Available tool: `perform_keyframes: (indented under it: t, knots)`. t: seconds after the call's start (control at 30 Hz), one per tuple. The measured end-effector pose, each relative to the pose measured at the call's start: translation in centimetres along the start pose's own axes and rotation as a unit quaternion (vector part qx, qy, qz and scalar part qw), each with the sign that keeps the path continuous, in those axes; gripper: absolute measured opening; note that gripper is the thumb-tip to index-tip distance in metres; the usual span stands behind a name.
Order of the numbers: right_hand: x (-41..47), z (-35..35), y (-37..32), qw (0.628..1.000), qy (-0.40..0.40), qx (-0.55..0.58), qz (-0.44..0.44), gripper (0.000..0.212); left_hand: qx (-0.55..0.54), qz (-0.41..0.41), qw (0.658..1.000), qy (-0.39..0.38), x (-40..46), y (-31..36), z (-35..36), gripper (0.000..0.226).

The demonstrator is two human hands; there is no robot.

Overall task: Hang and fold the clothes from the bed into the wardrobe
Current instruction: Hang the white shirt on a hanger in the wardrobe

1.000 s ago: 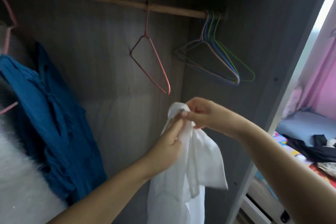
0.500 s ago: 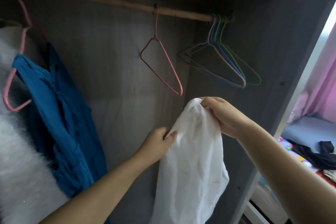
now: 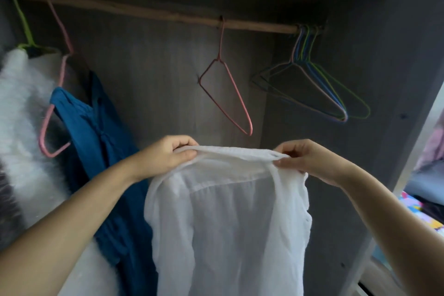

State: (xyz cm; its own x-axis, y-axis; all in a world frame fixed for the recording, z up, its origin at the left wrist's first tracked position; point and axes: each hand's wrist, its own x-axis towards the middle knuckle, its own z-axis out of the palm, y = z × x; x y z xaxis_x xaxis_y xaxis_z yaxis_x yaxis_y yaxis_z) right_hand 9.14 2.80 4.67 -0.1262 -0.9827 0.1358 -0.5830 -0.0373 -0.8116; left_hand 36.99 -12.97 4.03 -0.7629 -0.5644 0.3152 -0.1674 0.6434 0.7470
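2 hands [image 3: 168, 155] [image 3: 310, 161], fingers pinching white shirt [image 3: 223, 223] top; hem cut off btm.

Wooden rail [image 3: 144, 11] runs across my wardrobe. Hanging from it: green hanger [image 3: 20, 19] with white fluffy garment [image 3: 21, 94], pink hanger [image 3: 54, 94] with blue garment [image 3: 96, 122], bare pink hanger [image 3: 230, 86], bunch of bare hangers [image 3: 319, 84] at the right end.
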Motion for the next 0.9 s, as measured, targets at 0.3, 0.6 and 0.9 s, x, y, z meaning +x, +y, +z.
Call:
perform_keyframes:
  t: [0.3, 0.6, 0.9]
  knots:
    - [2.4, 0.2, -0.8, 0.902, -0.047, -0.428, -0.022, 0.029, 0.309, 0.020, 0.943, 0.125, 0.2, 0.8, -1.4, 0.021]
    - [1.8, -0.8, -0.3, 0.998, -0.012, -0.066, -0.022, 0.028, 0.113, -0.080, 0.985, 0.102, 0.8, 0.4, -2.4, 0.026]
    - [0.7, -1.9, -1.7, 0.984, -0.059, 0.169, 0.003, 0.039, -0.318, -0.069, 0.945, -0.041, -1.1, 0.9, -1.8, 0.049]
